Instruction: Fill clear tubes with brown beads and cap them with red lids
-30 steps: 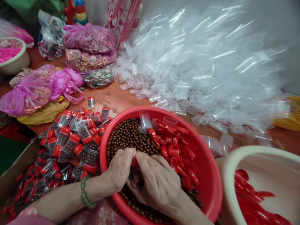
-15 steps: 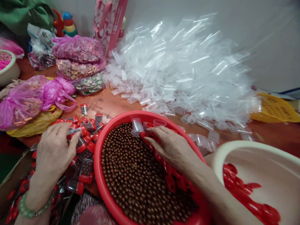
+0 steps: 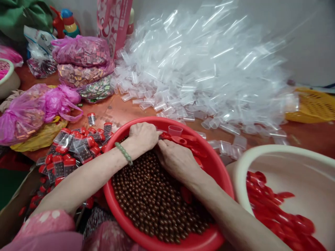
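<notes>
A: Largest first. Go.
B: Brown table (image 3: 110,108), then the pile of clear tubes (image 3: 209,69) across the back. Likely heaped there to leave the front free but stay within reach.
A: Red basin (image 3: 216,167)?
B: Front and middle, close to the lap, probably so both hands get in easily. Cream basin (image 3: 300,174) sits just beside it on the right, looks like spare supply.
A: Left side?
B: Heap of capped containers (image 3: 78,150), dark balls showing inside. Well apart from the clear tubes, maybe so the two don't mix.
A: Hands?
B: Left hand (image 3: 145,136) and right hand (image 3: 178,158) meet over the far side of the red basin, fingertips together. Working over the basin probably means drops land back in it.
A: Grip?
B: Fingers bent on both, but whatever's between them is hidden. Can't tell if either is closed on something.
A: Small stuff?
B: Red pieces (image 3: 193,143) past the right hand, one loose tube (image 3: 175,130) by the far rim. Brown balls (image 3: 157,202) fill most of the basin's near side, right under the wrists, handy for scooping I'd guess.
</notes>
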`<state>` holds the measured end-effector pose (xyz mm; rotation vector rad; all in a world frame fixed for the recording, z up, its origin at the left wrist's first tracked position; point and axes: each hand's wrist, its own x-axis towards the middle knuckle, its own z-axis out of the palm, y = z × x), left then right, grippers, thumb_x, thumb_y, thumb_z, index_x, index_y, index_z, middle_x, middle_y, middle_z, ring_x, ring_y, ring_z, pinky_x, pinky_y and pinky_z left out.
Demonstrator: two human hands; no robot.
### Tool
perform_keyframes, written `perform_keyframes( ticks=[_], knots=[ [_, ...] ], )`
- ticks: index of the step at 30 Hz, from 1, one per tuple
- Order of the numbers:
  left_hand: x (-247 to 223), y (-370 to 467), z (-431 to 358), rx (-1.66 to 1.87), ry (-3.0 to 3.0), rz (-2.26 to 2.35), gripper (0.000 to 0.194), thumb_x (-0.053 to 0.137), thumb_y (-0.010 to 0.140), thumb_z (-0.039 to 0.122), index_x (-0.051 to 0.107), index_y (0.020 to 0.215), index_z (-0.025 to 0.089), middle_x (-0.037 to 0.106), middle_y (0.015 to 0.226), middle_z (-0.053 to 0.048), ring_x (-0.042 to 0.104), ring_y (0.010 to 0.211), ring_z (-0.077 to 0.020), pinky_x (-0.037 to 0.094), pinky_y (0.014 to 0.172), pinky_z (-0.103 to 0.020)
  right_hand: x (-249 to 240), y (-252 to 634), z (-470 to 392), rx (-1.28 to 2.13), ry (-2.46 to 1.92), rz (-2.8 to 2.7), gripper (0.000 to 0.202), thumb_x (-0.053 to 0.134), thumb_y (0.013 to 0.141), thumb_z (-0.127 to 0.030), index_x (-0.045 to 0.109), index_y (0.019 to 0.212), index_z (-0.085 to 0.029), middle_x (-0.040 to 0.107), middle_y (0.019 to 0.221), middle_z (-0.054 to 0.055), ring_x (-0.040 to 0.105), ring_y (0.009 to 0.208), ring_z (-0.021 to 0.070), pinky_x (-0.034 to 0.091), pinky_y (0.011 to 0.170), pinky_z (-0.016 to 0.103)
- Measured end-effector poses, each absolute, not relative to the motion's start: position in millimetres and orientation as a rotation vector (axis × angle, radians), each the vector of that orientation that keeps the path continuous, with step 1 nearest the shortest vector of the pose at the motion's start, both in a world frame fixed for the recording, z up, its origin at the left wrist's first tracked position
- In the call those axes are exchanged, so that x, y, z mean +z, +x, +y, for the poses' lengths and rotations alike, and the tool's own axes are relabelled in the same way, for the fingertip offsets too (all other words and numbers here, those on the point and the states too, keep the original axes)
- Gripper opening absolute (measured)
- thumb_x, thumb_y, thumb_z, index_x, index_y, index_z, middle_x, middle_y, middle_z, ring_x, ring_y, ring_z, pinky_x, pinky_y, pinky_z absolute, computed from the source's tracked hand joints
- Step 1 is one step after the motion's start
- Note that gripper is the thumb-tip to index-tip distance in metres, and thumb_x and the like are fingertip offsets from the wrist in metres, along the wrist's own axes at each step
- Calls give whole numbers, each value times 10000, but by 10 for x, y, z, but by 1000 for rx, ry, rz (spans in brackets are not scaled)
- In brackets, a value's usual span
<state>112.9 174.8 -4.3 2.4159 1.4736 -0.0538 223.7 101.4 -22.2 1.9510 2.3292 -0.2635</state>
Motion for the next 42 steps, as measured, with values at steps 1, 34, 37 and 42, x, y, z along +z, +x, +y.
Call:
perform_keyframes(
  ticks=[1,34,37,42],
  knots=[
    [-62,1153,1753,-45,2413,1493,407,463,949,400,692,960,63,710,934,-196,689,934,-309,537,760,-372,-223,2242,1009,-286,1935,2332,246,376,951,-164,577,1091,-139,705,957,122,669,802,221,408,618,297],
    [139,404,1167,-648,2907,938,199,463,861,59,659,875,90,691,824,-137,652,814,-278,518,699,-392,-252,2364,873,-457,1905,2458,194,493,913,-200,649,1023,-165,714,974,95,660,890,222,445,759,305],
    [231,444,1224,-650,2888,900,235,432,874,32,656,927,76,700,920,-155,653,856,-264,532,738,-383,-254,2371,873,-461,1903,2465,192,497,911,-199,651,1020,-167,716,990,98,660,899,221,449,762,302],
    [194,488,1145,-657,2835,695,268,419,858,-10,658,945,75,704,1010,-157,644,933,-249,523,844,-366,-260,2378,867,-476,1903,2489,207,471,912,-189,660,992,-164,717,979,108,660,888,230,458,780,322]
  ],
)
